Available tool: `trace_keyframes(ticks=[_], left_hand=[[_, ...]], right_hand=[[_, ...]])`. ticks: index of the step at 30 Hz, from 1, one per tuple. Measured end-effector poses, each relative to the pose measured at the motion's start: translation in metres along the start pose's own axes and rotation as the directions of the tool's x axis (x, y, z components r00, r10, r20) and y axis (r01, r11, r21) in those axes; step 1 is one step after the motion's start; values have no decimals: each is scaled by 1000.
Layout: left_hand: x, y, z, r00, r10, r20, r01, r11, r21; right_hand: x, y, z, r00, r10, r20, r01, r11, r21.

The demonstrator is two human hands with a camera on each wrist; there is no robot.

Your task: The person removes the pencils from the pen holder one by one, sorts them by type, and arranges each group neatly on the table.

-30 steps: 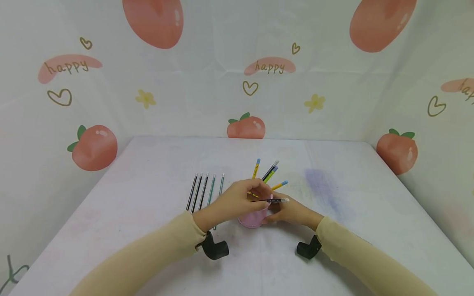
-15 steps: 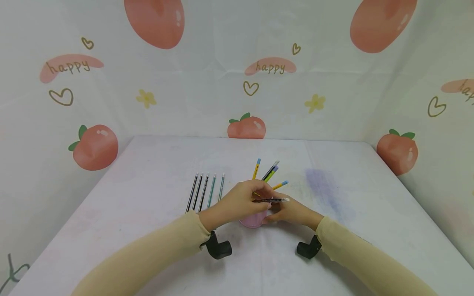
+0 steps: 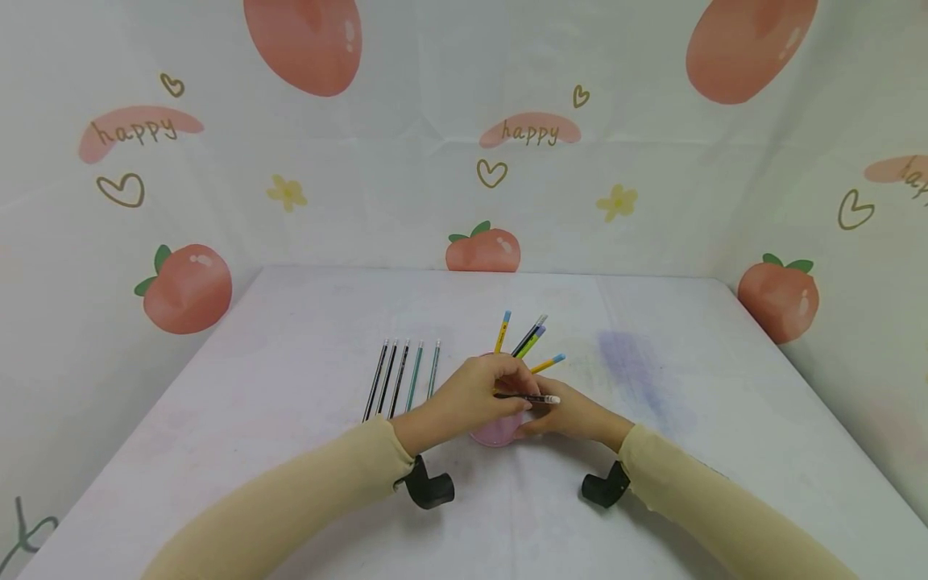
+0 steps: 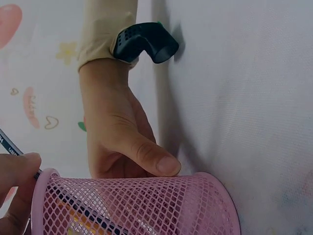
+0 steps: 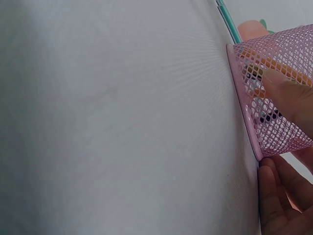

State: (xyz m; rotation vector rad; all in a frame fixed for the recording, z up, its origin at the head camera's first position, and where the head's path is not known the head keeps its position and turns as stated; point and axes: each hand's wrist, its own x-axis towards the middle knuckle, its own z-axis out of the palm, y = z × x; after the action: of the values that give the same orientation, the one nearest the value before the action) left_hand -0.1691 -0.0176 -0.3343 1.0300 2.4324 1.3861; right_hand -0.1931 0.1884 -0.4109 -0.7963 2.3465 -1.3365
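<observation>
My left hand [image 3: 471, 395] pinches a dark patterned pencil [image 3: 544, 399] with a white eraser, above the pink mesh pencil cup [image 3: 497, 432]. In the head view it lies nearly level, its eraser end pointing right. My right hand [image 3: 576, 415] holds the upright cup from its right side. The right wrist view has its thumb [image 5: 288, 95] on the mesh and fingers near the base. Left fingertips [image 4: 32, 161] and the pencil are by the rim in the left wrist view. Yellow pencils [image 3: 503, 330], a dark one and a green one stick out of the cup.
Left of the cup, black pencils [image 3: 374, 379] and teal pencils [image 3: 414, 374] lie side by side on the white tabletop [image 3: 290, 346], partly behind the left forearm. A white cloth backdrop [image 3: 406, 161] with fruit prints stands behind and at both sides.
The left hand has shifted slightly right over the cup. The pencil in it has turned a little, and its eraser end sits slightly lower and further left. The right hand stays on the cup.
</observation>
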Motion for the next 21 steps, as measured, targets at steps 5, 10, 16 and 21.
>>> trace_keyframes(ticks=[5, 10, 16, 21], left_hand=[[-1, -1, 0, 1000, 20, -25, -20, 1000, -12], [-1, -3, -3, 997, 34, -72, -36, 999, -36], [1, -2, -13, 988, 33, -152, -48, 995, -92], [4, 1, -25, 972, 48, -230, -83, 986, -145]], right_hand=[[0, 0, 0, 1000, -5, 1, 5, 1000, 5], [0, 0, 1, 1000, 2, -12, -2, 999, -35], [0, 0, 1, 1000, 11, 9, -11, 1000, 22], [1, 0, 0, 1000, 20, 15, -20, 999, 36]])
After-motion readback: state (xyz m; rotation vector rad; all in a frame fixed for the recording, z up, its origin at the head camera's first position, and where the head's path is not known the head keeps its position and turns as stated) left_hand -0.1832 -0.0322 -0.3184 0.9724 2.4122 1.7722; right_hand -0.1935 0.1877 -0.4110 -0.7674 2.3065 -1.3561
